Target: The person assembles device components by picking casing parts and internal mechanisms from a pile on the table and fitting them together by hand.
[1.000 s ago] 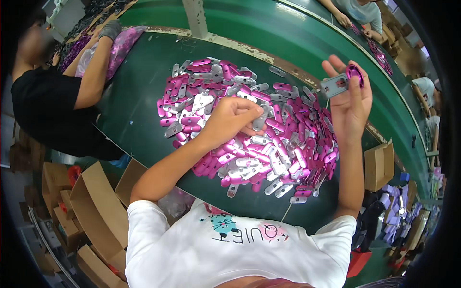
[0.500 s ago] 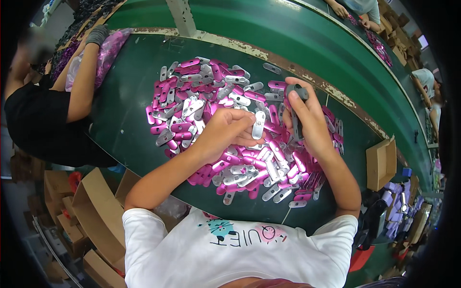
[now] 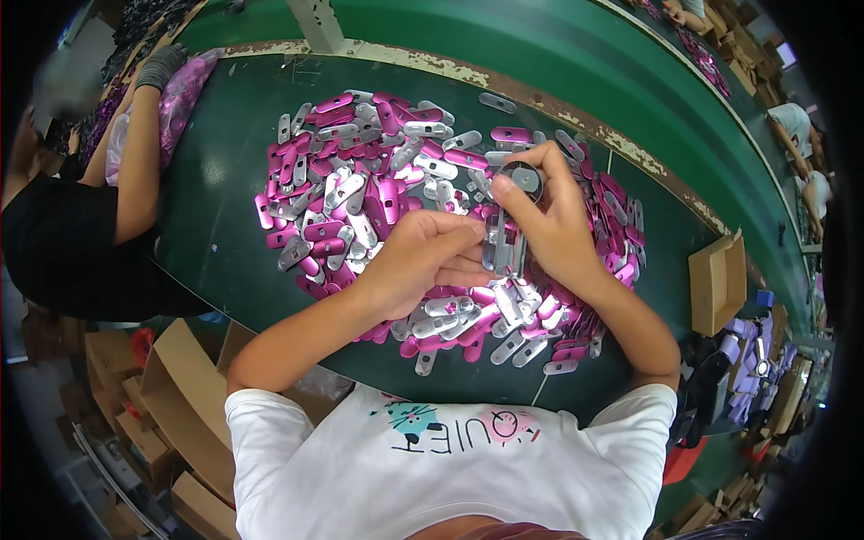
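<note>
My left hand (image 3: 421, 261) is closed, thumb and fingers pinching a small oblong metal plate (image 3: 492, 256) that is mostly covered. Over that plate, my right hand (image 3: 565, 220) grips a hand tool with a round dark disc (image 3: 522, 180) on top and a long narrow body below. The tool's lower end meets the plate at my left fingertips; the exact contact is hidden. Around and beneath both hands spreads a heap of rounded oblong plates (image 3: 324, 231), magenta and silver, each with a small opening.
The heap lies on a dark green table (image 3: 216, 243). An open cardboard box (image 3: 717, 286) stands at the right edge, and more cartons (image 3: 189, 378) are at lower left. A co-worker's gloved hand (image 3: 162, 67) rests by a pink plastic bag (image 3: 183, 103). A metal post (image 3: 317, 25) rises at the far edge.
My right hand has brought the tool left and down onto the plate in my left hand. Before, the two were apart and the silver plate showed plainly.
</note>
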{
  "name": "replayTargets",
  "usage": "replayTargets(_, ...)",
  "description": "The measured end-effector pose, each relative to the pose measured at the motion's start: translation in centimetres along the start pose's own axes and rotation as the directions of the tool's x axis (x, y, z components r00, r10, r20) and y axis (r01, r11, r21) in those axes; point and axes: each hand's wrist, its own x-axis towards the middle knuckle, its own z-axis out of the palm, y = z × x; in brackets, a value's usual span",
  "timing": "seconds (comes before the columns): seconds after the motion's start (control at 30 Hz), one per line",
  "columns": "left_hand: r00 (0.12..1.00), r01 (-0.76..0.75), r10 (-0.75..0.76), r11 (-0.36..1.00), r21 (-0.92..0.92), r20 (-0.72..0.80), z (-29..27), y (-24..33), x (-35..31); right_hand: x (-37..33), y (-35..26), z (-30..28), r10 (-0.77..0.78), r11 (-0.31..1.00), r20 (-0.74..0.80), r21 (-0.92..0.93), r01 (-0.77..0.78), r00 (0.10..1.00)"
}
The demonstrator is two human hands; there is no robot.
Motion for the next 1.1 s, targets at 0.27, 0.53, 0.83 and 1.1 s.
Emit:
replayTargets(0.27,0.999,0.031,-0.032,0.999,0.026,0.035,0.1,0.1,-0.3,-0.4,0.1,0.5,-0.204,0.957,0.031,-0.207,0.206,0.979)
replayTargets(0.53,0.998,0.038,-0.039,0.999,0.032,0.039,0.3,0.5,-0.4,-0.3,0.6,0.5,-0.184,0.966,0.019,-0.183,0.185,0.983)
replayTargets(0.83,0.951,-0.311,0.294,0.891,0.33,0.1,0.2,-1.5,0.2,0.2,-0.2,0.0,0.033,0.992,0.197,0.116,-0.056,0.98)
replayTargets(1.1,0.848,-0.485,0.493,0.571,0.662,0.196,0.1,-0.5,0.0,0.6,-2.2,-2.7,0.107,0.942,0.451,0.239,-0.235,0.886)
